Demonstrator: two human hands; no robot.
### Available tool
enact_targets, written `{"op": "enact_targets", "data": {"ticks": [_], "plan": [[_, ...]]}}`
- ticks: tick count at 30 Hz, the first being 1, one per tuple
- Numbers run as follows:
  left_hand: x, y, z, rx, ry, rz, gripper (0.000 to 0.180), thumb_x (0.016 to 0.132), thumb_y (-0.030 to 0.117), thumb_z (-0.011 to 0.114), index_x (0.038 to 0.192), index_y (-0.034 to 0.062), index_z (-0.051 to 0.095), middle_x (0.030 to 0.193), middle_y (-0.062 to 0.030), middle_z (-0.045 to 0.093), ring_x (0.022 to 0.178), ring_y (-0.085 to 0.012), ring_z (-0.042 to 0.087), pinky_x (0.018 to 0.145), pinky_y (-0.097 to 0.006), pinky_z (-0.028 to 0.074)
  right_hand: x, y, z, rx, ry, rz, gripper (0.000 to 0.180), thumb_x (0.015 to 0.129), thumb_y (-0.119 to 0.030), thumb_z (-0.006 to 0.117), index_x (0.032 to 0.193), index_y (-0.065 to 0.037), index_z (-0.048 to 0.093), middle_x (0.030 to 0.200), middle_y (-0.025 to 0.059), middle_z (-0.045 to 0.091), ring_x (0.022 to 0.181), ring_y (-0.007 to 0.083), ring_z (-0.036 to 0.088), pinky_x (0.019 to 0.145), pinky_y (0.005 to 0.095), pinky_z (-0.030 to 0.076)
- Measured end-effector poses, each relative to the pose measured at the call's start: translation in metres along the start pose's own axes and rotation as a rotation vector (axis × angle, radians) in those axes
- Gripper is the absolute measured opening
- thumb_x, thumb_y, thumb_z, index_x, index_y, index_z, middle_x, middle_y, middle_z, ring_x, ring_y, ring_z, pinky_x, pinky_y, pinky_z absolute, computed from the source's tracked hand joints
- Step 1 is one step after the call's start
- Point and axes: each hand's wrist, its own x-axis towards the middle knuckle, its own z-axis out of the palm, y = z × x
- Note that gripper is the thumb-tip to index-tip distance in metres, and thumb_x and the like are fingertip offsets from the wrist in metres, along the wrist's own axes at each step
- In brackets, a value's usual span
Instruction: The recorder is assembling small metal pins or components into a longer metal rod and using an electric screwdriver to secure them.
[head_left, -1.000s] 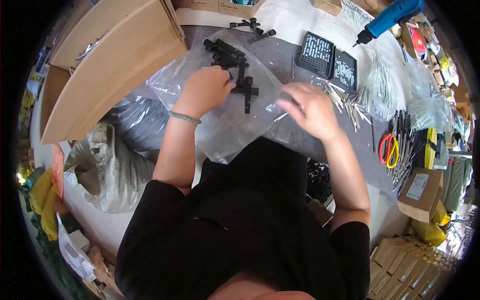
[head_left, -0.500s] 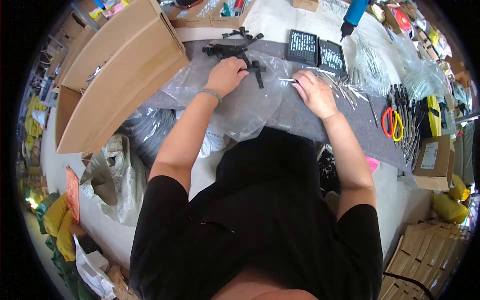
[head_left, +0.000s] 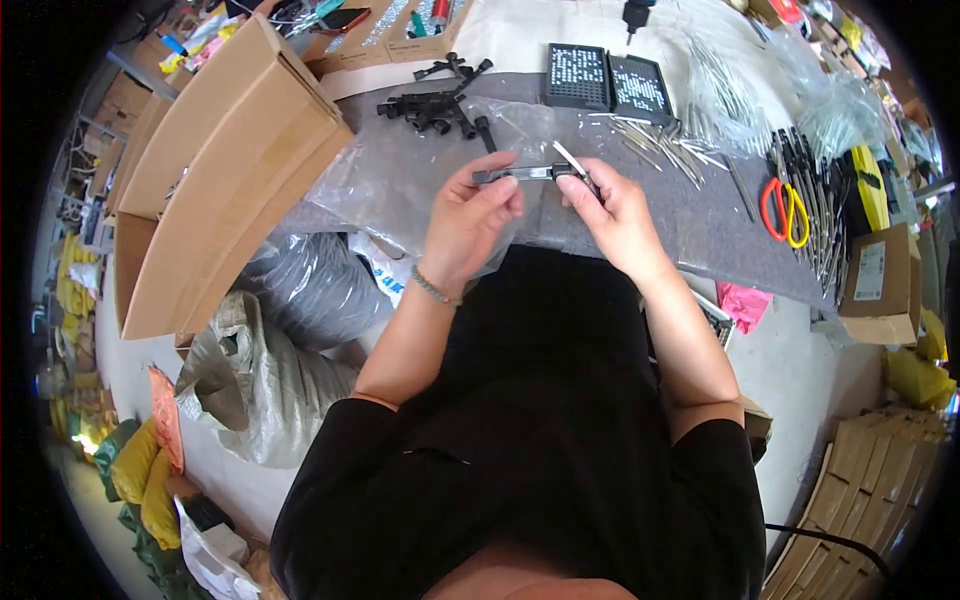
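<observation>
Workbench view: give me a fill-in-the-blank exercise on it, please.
The bracelet is on the ____ wrist.
The left hand grips one end of a black part; the other end is at the ____ hand.
On the scissors, one handle is red, the other ____.
The open case is ____ in colour.
Missing words: left; right; yellow; black.

Has black tubular parts (head_left: pixel 428 106) at the far edge of a clear plastic bag (head_left: pixel 365 180), left of a black rectangular case (head_left: pixel 590 88), slim silver metal rods (head_left: pixel 680 155) before it, red-and-yellow-handled scissors (head_left: pixel 785 213) farther right
</observation>
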Motion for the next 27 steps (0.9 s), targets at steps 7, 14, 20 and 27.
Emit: {"op": "enact_targets", "data": {"ticks": [7, 14, 20, 27], "plan": [[-0.005, -0.039, 0.025, -0.21, 0.155, -0.162, 0.017, 0.092, 0.018, 0.062, 0.1, 0.0032, 0.064, 0.091, -0.0071, 0.067, 0.081, -0.0153, 0.064, 0.074, -0.029, 0.053, -0.031, -0.008, 0.008, -0.454, 0.29, -0.181, 0.026, 0.087, -0.028, 0.064, 0.105, -0.009, 0.062, 0.082, 0.0096, 0.064, 0.069, 0.0283, 0.065, 0.058, 0.0368, 0.051], [-0.01, -0.033, 0.011, -0.225, 0.192, -0.186, 0.02, 0.095, 0.019, 0.056, 0.102, 0.0015, 0.061, 0.101, -0.0083, 0.066, 0.092, -0.018, 0.064, 0.087, -0.034, 0.052, -0.048, -0.01, 0.005, -0.579, 0.296, -0.253, 0.024, 0.087, -0.027, 0.064, 0.106, -0.014, 0.062, 0.076, 0.0057, 0.062, 0.063, 0.0241, 0.063, 0.053, 0.034, 0.049], [-0.011, -0.026, -0.005, -0.275, 0.133, -0.095, 0.031, 0.098, 0.02, 0.05, 0.119, -0.0022, 0.053, 0.109, -0.0122, 0.064, 0.099, -0.02, 0.062, 0.094, -0.035, 0.05, -0.068, -0.008, -0.006, -0.552, 0.234, -0.129, 0.015, 0.09, -0.024, 0.06, 0.1, -0.014, 0.065, 0.074, 0.0064, 0.062, 0.062, 0.0262, 0.063, 0.054, 0.0361, 0.049], [-0.012, -0.026, 0.002, -0.232, 0.069, -0.056, 0.029, 0.098, 0.019, 0.049, 0.119, 0.0001, 0.054, 0.111, -0.0127, 0.063, 0.101, -0.0197, 0.062, 0.095, -0.034, 0.049, -0.065, -0.001, -0.002, -0.545, 0.315, -0.137, 0.015, 0.089, -0.024, 0.061, 0.097, -0.012, 0.065, 0.074, 0.007, 0.063, 0.061, 0.0265, 0.063, 0.053, 0.0361, 0.049]]}}
